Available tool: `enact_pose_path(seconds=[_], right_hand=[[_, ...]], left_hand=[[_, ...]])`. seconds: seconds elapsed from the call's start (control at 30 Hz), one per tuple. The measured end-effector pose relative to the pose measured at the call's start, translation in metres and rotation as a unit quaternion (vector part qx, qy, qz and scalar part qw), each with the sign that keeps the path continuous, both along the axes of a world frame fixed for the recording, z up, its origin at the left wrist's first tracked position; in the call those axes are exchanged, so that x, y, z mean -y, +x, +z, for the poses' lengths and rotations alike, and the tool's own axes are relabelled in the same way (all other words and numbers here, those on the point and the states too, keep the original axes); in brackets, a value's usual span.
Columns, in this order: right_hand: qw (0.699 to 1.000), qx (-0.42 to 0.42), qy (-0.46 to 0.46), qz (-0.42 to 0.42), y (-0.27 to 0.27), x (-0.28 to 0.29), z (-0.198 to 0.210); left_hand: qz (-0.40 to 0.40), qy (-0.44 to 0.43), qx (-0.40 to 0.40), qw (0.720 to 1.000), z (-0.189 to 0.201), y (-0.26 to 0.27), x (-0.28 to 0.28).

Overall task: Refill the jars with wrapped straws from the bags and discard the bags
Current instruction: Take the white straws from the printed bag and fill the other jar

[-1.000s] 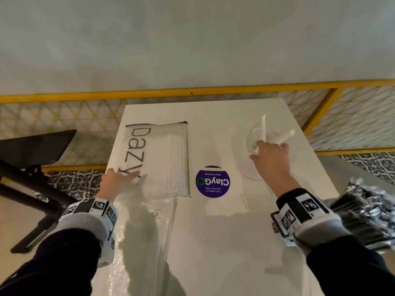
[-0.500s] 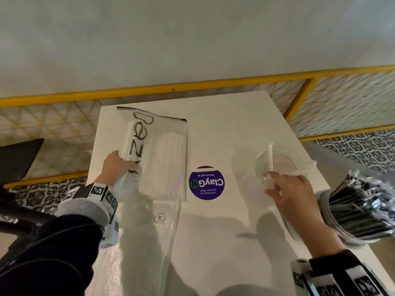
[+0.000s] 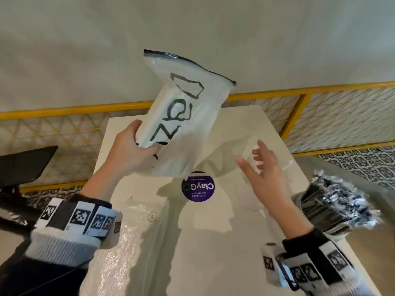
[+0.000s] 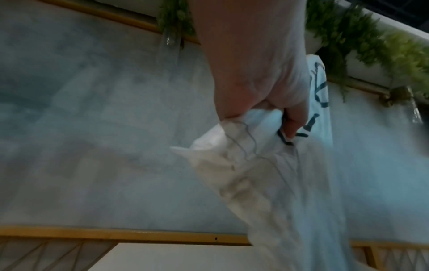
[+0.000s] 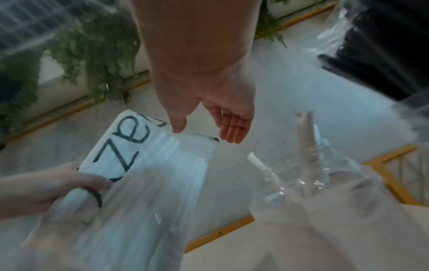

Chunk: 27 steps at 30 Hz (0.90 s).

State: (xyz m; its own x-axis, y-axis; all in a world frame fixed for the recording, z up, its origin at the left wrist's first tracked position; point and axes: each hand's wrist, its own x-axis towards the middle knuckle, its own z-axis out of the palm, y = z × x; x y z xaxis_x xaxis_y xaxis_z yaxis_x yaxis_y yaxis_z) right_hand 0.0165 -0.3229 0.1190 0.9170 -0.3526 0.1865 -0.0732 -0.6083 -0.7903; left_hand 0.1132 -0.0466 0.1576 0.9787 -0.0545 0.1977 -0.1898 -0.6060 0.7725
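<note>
My left hand (image 3: pixel 136 150) grips a white zip bag of wrapped straws (image 3: pixel 181 116) by its lower side and holds it up, tilted, above the white table (image 3: pixel 213 242). In the left wrist view the fingers (image 4: pixel 292 121) curl round the bag (image 4: pixel 267 174). My right hand (image 3: pixel 263 167) hovers open, fingers spread, just right of the bag (image 5: pixel 148 161) and over a clear jar (image 5: pixel 313 183) with a few white wrapped straws (image 5: pixel 257 163) in it. In the head view the clear jar (image 3: pixel 252 201) stands partly hidden behind that hand.
A jar packed with black wrapped straws (image 3: pixel 333 204) stands at the table's right edge. An empty clear bag (image 3: pixel 132 242) lies on the near left. A purple round sticker (image 3: pixel 197 186) marks the table's middle. A yellow railing (image 3: pixel 299 107) runs behind; a dark stand (image 3: pixel 21 165) is at left.
My left hand has lifted the straw bag off the table and tilted it upright. My right hand has let go of the clear jar and opened beside the bag.
</note>
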Motion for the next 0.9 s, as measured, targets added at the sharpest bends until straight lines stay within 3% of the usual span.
enact_pose_path(seconds=[0.1,0.17,0.33,0.4,0.53,0.63,0.73,0.83,0.9], right_hand=[[0.976,0.004,0.219,0.001,0.008,0.0,0.023],[0.958,0.026,0.287,-0.005,0.008,0.007,0.035],[0.934,0.073,0.348,-0.028,-0.003,0.018,0.033],[0.938,0.086,0.335,0.009,-0.013,0.019,0.027],[0.934,0.072,0.344,0.062,-0.03,0.018,0.021],[0.922,0.073,0.372,0.072,-0.035,0.021,0.03],[0.908,0.079,0.399,0.099,-0.039,0.021,0.037],[0.912,0.062,0.384,0.128,-0.045,0.02,0.041],[0.917,0.059,0.368,0.144,-0.051,0.021,0.044]], left_hand=[[-0.015,-0.068,-0.039,0.997,0.002,-0.031,0.002],[-0.024,-0.117,-0.065,0.991,-0.012,-0.05,0.002],[-0.034,-0.165,-0.152,0.974,-0.067,-0.096,0.013],[-0.025,-0.24,-0.172,0.955,-0.084,-0.108,0.017],[0.051,-0.347,-0.104,0.931,-0.079,-0.105,0.017],[0.082,-0.266,0.031,0.96,-0.049,-0.101,0.031],[-0.025,-0.12,0.173,0.977,-0.009,-0.107,0.067],[-0.196,-0.059,0.192,0.96,0.02,-0.113,0.115],[-0.249,-0.084,0.16,0.952,0.027,-0.118,0.138]])
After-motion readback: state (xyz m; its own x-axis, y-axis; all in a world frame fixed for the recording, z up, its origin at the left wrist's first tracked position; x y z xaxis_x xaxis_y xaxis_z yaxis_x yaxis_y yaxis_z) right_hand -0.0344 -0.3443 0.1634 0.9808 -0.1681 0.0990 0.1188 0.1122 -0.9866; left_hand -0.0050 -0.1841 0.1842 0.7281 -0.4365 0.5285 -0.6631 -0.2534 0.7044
